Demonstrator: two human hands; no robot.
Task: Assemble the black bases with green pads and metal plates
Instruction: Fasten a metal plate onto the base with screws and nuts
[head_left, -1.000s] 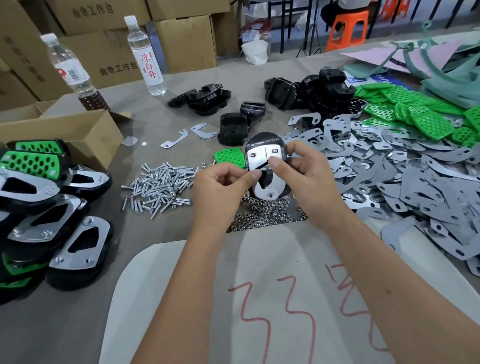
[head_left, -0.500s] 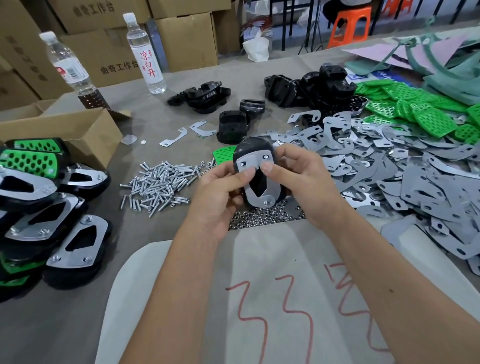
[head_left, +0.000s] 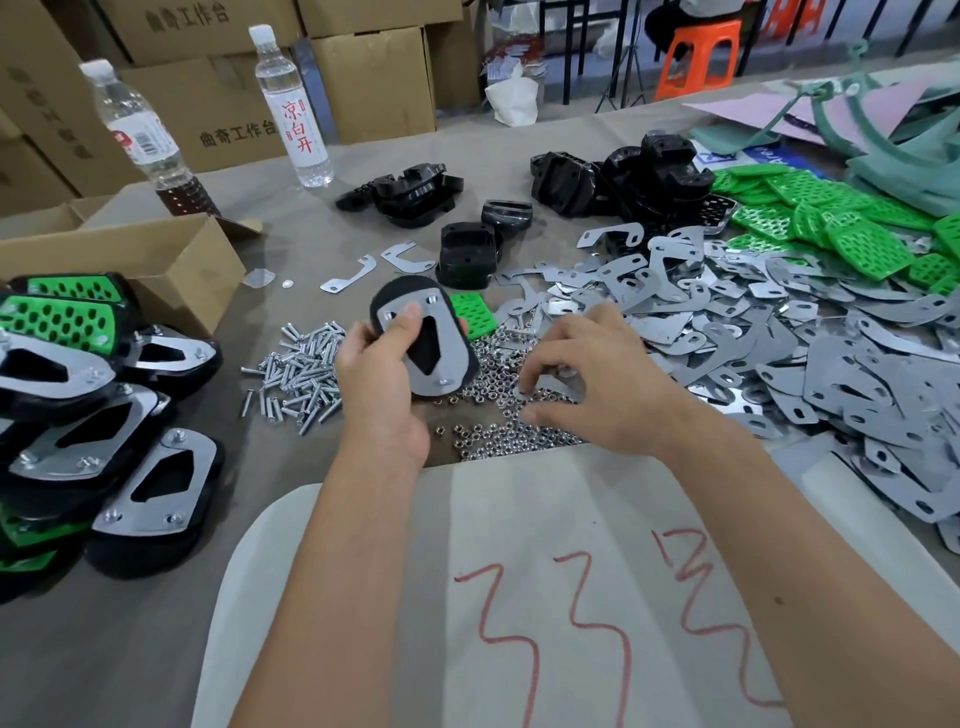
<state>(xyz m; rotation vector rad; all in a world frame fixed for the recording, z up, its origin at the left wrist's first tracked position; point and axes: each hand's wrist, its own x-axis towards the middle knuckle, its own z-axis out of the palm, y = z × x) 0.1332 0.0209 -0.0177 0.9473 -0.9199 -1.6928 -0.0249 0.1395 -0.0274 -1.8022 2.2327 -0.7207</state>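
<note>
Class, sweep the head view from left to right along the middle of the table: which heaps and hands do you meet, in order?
Finished assemblies → pile of screws → left hand holding the black base with metal plate → right hand over the nuts → heap of loose metal plates.

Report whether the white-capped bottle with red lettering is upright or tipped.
Upright. The bottle stands on its base on the table, white cap on top.
</note>
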